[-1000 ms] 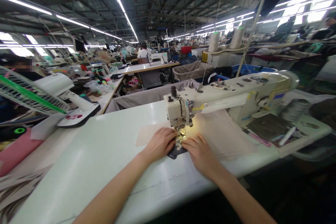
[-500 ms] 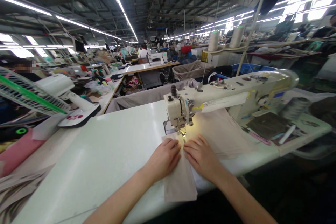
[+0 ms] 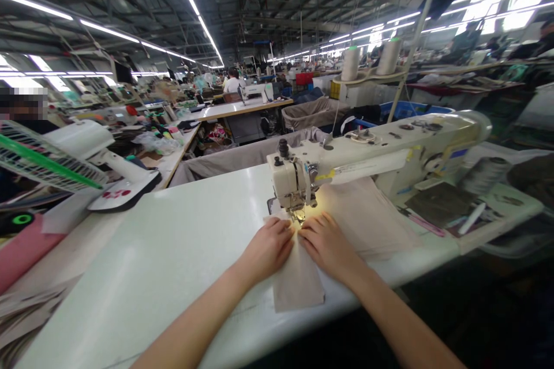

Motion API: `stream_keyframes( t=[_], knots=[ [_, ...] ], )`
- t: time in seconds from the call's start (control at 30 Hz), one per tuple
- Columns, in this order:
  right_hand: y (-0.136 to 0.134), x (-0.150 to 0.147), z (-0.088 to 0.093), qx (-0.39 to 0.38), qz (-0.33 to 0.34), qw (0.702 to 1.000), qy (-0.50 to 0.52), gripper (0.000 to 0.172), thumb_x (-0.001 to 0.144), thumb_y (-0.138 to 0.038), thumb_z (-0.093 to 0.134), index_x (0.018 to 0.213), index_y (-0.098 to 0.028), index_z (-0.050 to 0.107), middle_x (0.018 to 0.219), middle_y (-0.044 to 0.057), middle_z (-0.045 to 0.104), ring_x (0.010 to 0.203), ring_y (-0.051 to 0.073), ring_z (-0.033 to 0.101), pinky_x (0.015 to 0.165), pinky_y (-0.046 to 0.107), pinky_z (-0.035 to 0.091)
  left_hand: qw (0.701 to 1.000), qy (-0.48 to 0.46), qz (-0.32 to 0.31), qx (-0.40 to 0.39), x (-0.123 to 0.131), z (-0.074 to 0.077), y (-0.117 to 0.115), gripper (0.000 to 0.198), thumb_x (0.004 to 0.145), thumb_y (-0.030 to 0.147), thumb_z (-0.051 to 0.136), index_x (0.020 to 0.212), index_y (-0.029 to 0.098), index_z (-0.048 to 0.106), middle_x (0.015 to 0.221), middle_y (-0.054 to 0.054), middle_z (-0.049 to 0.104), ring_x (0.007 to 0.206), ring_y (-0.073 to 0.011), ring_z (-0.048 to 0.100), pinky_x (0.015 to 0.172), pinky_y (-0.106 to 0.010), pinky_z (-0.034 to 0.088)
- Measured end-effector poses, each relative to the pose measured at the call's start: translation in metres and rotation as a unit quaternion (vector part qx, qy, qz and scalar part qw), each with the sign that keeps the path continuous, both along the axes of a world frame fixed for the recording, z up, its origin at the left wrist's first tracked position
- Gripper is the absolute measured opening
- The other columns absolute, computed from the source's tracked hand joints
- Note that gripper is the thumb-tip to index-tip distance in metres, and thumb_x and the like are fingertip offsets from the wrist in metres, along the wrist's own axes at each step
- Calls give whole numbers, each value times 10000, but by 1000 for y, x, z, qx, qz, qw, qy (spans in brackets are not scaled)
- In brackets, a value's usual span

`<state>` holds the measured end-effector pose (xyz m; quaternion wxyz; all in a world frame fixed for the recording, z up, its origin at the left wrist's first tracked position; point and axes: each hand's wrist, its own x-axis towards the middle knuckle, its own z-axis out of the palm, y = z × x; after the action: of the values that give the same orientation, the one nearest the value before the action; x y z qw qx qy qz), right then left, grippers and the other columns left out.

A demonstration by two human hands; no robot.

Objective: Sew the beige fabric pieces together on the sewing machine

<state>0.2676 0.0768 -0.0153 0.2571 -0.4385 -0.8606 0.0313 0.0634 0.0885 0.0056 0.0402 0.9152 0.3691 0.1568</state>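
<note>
A beige strip of fabric (image 3: pixel 298 288) lies lengthwise under the lit presser foot (image 3: pixel 299 216) of a white sewing machine (image 3: pixel 341 164). My left hand (image 3: pixel 270 245) presses on its left side just in front of the foot, with fingers bent and close together. On the opposite side my right hand (image 3: pixel 326 242) holds the strip down, its fingertips nearly meeting those of the left. Thumbs and the undersides of the fingers are hidden. A larger stack of beige fabric (image 3: pixel 372 225) spreads out beneath the machine arm, right of my right hand.
A white desk fan (image 3: pixel 125 181) stands on the left bench. Two thread cones (image 3: pixel 350 63) sit on a stand behind the machine. Pink-handled tool (image 3: pixel 426 223), dark cloth (image 3: pixel 442 207) and grey thread spool (image 3: pixel 487 176) lie at right. Grey cloth bin (image 3: pixel 242 155) borders the table's far edge.
The beige strip has moved forward under the presser foot, its near end now farther from the table's front edge. Both hands have gone slightly forward with it. The view has shifted a little.
</note>
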Motion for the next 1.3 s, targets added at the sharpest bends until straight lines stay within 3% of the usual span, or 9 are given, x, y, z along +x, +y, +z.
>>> stream_keyframes(
  t=[0.43, 0.6, 0.77, 0.83, 0.93, 1.03, 1.1, 1.2, 1.3],
  knots=[
    [9, -5, -5, 32, -10, 999, -12, 133, 958, -181, 579, 1037, -215, 681, 1021, 60, 668, 1041, 251, 562, 1054, 501, 355, 998, 53, 45, 3, -1, 3, 15, 264, 974, 195, 464, 1150, 138, 652, 1236, -118, 624, 1098, -249, 554, 1007, -396, 486],
    [-3, 21, -5, 47, -33, 997, 58, 198, 960, -118, 485, 1050, -186, 648, 1040, 79, 667, 993, 231, 594, 929, 433, 440, 983, 135, 121, 14, 17, 7, -30, 375, 939, 145, 501, 1305, 95, 565, 1447, -155, 496, 1286, -300, 473, 1037, -429, 478],
    [-10, 60, -1, 23, -37, 997, 63, 231, 863, -78, 533, 1034, -187, 646, 1107, 88, 662, 1037, 244, 600, 937, 431, 482, 975, 197, 102, -12, 26, 3, -82, 408, 975, 244, 500, 1373, 155, 518, 1394, -126, 554, 1146, -287, 576, 841, -413, 569],
    [-11, 66, 2, 5, -11, 999, 39, 251, 852, -102, 585, 1076, -193, 654, 1188, 87, 657, 1112, 252, 592, 993, 445, 476, 971, 207, 116, -1, 18, 0, -74, 417, 975, 214, 489, 1386, 145, 512, 1389, -142, 558, 1145, -300, 583, 813, -419, 578],
    [-12, 66, 4, -8, 3, 1000, 2, 234, 867, -123, 613, 1088, -179, 669, 1226, 95, 663, 1147, 258, 596, 1011, 463, 486, 965, 200, 167, 9, -1, -1, -33, 384, 979, 212, 483, 1346, 115, 541, 1362, -178, 571, 1135, -319, 594, 825, -446, 579],
    [-10, 66, 0, 7, 25, 1000, -5, 193, 931, -151, 556, 1072, -174, 686, 1196, 99, 685, 1121, 246, 621, 987, 450, 514, 957, 163, 239, 35, -13, 7, 3, 359, 975, 179, 486, 1327, 130, 538, 1401, -182, 537, 1259, -303, 535, 913, -420, 558],
    [-7, 68, -4, 23, 30, 999, 6, 219, 968, -173, 504, 1082, -183, 692, 1176, 97, 697, 1108, 237, 635, 976, 438, 526, 951, 163, 259, 34, -11, 13, 8, 280, 952, 171, 519, 1216, 121, 598, 1275, -179, 612, 1167, -303, 595, 876, -413, 568],
    [-6, 70, -5, 41, 11, 999, 24, 243, 988, -184, 464, 1073, -176, 691, 1133, 102, 708, 1071, 236, 651, 957, 428, 533, 972, 156, 175, 10, 3, 16, -7, 194, 967, 180, 482, 946, 136, 669, 959, -122, 684, 934, -276, 668, 819, -425, 578],
    [-15, 60, 6, 65, 3, 998, 27, 243, 985, -163, 437, 1020, -150, 677, 1042, 117, 711, 979, 246, 660, 890, 417, 541, 997, 54, 56, 28, 16, 14, -24, 286, 960, 159, 478, 1213, 145, 611, 1171, -140, 667, 1122, -276, 631, 948, -444, 557]
  ],
)
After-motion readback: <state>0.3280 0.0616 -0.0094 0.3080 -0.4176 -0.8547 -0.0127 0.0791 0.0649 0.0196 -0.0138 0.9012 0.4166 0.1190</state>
